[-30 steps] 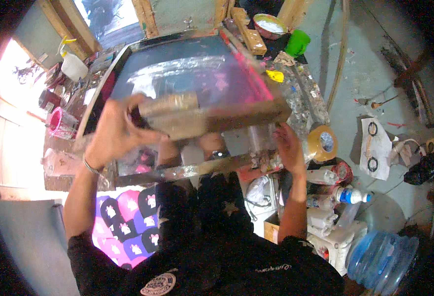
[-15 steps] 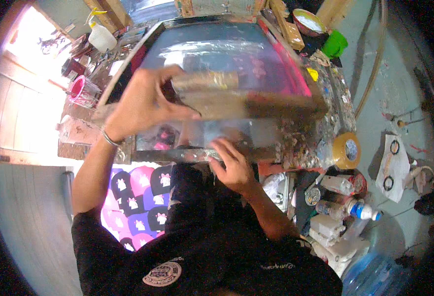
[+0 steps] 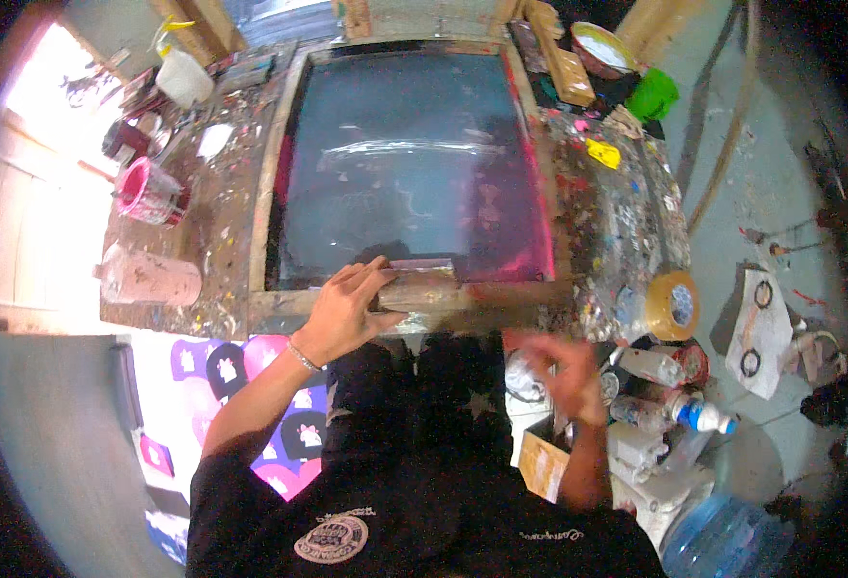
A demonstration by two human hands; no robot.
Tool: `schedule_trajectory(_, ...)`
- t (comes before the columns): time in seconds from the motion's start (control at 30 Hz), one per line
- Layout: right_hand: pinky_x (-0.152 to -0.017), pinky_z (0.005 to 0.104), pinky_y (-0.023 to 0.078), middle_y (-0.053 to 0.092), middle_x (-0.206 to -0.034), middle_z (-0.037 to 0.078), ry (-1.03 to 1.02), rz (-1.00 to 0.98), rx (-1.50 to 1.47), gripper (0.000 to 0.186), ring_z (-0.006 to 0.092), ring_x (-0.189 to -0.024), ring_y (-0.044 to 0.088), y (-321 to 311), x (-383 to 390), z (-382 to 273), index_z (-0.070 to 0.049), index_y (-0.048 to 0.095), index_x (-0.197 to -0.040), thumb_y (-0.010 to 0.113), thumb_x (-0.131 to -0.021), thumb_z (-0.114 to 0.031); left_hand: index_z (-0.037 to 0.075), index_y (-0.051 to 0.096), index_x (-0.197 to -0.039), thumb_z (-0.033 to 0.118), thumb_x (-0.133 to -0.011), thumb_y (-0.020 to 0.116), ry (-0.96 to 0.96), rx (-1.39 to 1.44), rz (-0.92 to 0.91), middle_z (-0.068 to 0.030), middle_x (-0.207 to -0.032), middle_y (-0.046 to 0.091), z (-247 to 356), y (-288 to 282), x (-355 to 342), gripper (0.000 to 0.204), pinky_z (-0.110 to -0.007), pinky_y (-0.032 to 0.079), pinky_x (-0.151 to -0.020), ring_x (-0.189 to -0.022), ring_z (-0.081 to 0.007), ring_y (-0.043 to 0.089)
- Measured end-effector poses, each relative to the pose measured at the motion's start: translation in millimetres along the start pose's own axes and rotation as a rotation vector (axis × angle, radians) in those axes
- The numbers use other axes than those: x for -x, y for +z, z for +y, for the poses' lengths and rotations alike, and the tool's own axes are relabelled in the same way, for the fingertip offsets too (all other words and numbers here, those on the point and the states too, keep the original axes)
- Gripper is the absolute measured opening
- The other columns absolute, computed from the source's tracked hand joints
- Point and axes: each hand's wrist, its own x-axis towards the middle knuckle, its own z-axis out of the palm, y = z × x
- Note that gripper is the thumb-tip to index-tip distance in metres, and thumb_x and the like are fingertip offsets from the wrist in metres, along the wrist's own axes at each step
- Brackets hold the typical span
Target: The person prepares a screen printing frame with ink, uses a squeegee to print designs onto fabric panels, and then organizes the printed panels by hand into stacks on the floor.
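Note:
A wooden-framed printing screen (image 3: 272,183) lies flat on the paint-stained table in front of me. Its dark mesh (image 3: 385,197) has pink ink smears along the right side. My left hand (image 3: 347,310) is closed over the near rail, fingers on top and thumb toward me, beside a shiny strip of tape (image 3: 424,267). My right hand (image 3: 570,371) is off the rail, just past the table's front edge on the right. Motion smears its fingers, so whether it holds anything is unclear.
Left on the table (image 3: 226,193) are a pink-rimmed tub (image 3: 154,193), a pinkish bottle (image 3: 149,276) and a white spray bottle (image 3: 185,77). A tape roll (image 3: 672,305) sits at the right edge. Below left lie printed cap-shaped pieces (image 3: 224,371); bottles (image 3: 703,416) stand below right.
The screen's near side has come down from a raised tilt to flat. My left hand came down with the rail. My right hand left the front edge and moved right, toward me.

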Motion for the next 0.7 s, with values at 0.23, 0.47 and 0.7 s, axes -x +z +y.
schedule_trajectory(0.23,-0.061,0.0314,0.048,0.068,-0.077,0.010,0.051,0.498,0.098,0.020,0.0152,-0.064,0.061,-85,-69,80,-0.004,0.070,-0.104,0.068,-0.088,-0.016,0.001,0.060,-0.112,0.026,-0.069,0.083,-0.033,-0.021,-0.014,-0.0221,-0.128,0.060,-5,19,7,0.055,-0.046,0.049,-0.095,-0.109,-0.0397,0.061)
schedule_trajectory(0.47,-0.073,0.0421,0.053,0.070,-0.086,0.017,0.059,0.659,0.346,0.034,0.0332,-0.078,0.068,-147,-204,128,-0.002,0.070,-0.100,0.077,-0.078,-0.027,0.001,0.061,-0.110,0.021,-0.066,0.084,-0.058,0.014,-0.028,-0.0213,-0.125,0.062,4,22,0,0.054,-0.045,0.049,-0.091,-0.105,-0.0373,0.062)
schedule_trajectory(0.7,-0.072,0.0470,0.052,0.071,-0.087,0.019,0.268,0.586,0.735,0.052,0.0372,-0.082,0.068,-150,-331,208,-0.007,0.073,-0.095,0.078,-0.069,-0.052,0.001,0.061,-0.113,0.027,-0.070,0.083,-0.044,0.045,-0.014,-0.0223,-0.128,0.060,-8,21,9,0.055,-0.049,0.047,-0.097,-0.111,-0.0389,0.061)
